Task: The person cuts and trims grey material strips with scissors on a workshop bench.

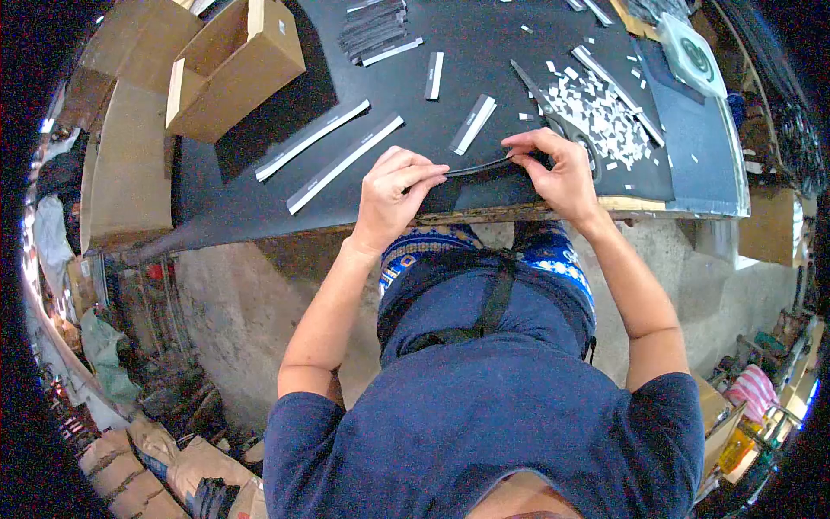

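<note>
A thin dark strip (478,168) is stretched between my hands just above the table's near edge. My left hand (396,190) pinches its left end with thumb and fingertips. At the other end, my right hand (556,173) grips it, the fingers closed over the tip. Under and beyond my right hand lies a pair of scissors (529,84), blades pointing away, its handles partly covered by the hand. A short black-and-white strip (474,124) lies just past the held one. Two long black-and-white strips, one nearer (346,164) and one farther (313,140), rest to the left.
An open cardboard box (246,73) stands at the back left of the black table (233,208). Small white cut pieces (605,117) are heaped on the right. A bundle of dark strips (373,30) lies at the back. A clear plastic tub (692,54) sits far right.
</note>
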A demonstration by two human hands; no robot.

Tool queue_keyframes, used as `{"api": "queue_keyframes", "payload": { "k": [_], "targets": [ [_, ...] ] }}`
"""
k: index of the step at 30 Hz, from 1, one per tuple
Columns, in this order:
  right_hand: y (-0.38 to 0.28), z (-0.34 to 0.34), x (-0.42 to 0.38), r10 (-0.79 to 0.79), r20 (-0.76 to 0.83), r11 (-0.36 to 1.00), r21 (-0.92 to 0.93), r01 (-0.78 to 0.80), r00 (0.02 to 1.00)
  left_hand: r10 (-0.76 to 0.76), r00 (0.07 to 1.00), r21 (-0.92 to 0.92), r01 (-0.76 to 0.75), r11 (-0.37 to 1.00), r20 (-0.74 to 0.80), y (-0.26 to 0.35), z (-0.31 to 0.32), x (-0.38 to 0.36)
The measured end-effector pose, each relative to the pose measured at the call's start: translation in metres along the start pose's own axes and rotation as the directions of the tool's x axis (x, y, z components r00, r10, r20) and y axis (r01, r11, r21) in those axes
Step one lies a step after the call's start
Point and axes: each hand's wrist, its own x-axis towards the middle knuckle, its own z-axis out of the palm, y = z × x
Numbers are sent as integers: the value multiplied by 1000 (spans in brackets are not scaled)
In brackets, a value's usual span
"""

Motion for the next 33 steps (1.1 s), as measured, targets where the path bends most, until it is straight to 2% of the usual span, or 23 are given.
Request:
{"api": "queue_keyframes", "payload": {
  "k": [9, 15, 17, 20, 23, 24, 33],
  "targets": [
    [-2, -1, -1, 54, 12, 998, -26, -54, 998, -27, 999, -60, 25, 998, -29, 2, 12, 4],
    [-1, 0, -1, 20, -10, 1000, -6, -20, 1000, -51, 999, -56, 50, 997, -11, 3, 10, 3],
    [-1, -2, 0, 11, 7, 998, -58, -11, 1000, -77, 997, -58, 77, 995, -1, 3, 10, 4],
    [-5, -5, 2, 49, 42, 998, -52, -46, 998, 56, 998, -32, -57, 998, -34, -3, 14, 1],
    [-5, -5, 1, 65, 37, 997, -40, -64, 997, 42, 997, -58, -46, 997, -65, 5, 17, 6],
    [-3, -5, 1, 65, 45, 997, -41, -64, 997, 117, 991, -13, -118, 993, -58, 4, 18, 7],
    [-1, -5, -7, 16, -34, 997, -80, -19, 999, 174, 984, 66, -171, 983, -34, 4, 24, -2]
  ]
}}
